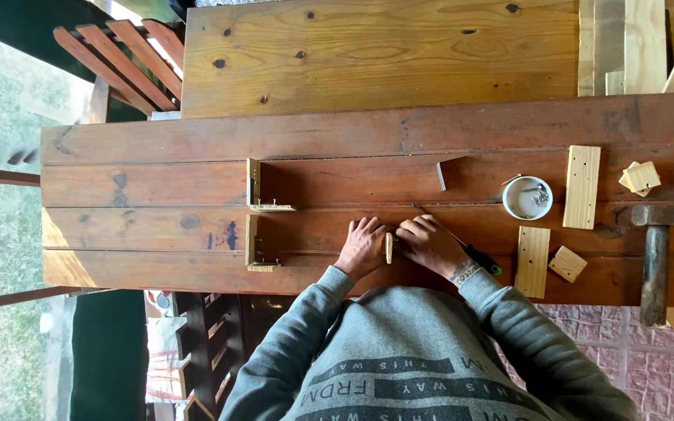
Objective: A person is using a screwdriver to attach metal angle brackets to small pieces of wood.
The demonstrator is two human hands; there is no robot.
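A small pale wooden block (pixel 388 248) stands on edge on the reddish plank table (pixel 157 226), between my two hands. My left hand (pixel 362 248) rests on the table and holds the block from its left side. My right hand (pixel 429 243) presses against the block's right side and grips a screwdriver (pixel 480 257) with a black and green handle. The thin shaft runs across my fingers, and its tip points away from me at about (pixel 416 207). My grey sleeves reach in from the near edge.
Two L-shaped wooden brackets (pixel 256 189) (pixel 254 248) lie to the left. To the right are a white bowl of screws (pixel 527 198), flat wood pieces (pixel 582 187) (pixel 532 262) (pixel 568 263) (pixel 640 178) and a hammer (pixel 655 261). A pine board (pixel 376 54) lies beyond.
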